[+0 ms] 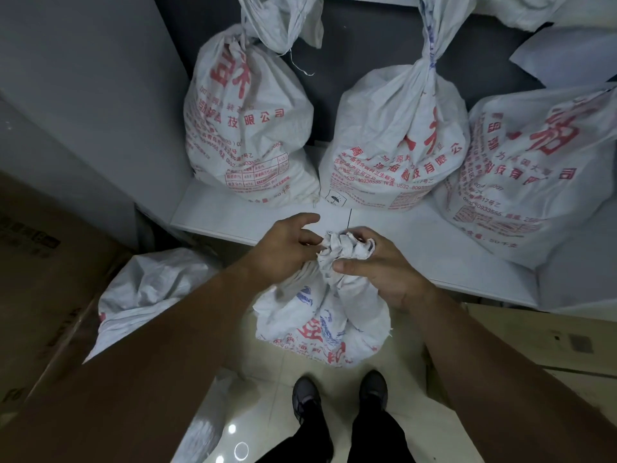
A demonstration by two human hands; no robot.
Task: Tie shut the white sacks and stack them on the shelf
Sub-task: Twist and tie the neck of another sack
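White woven sack (320, 325) stands on the floor just before the shelf (233, 212), handy for lifting. Right hand (380, 269) grips its twisted neck, holding the mouth closed. Left hand (287, 242) has fingers at the twist, hold unclear. Tied sacks (394, 145) already shelved.

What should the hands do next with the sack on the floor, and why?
Probably pull the bunched neck tight into a knot. The right hand grips the twisted neck of the sack, the left hand touches it, and the sack is not yet on the shelf beside the other sacks.
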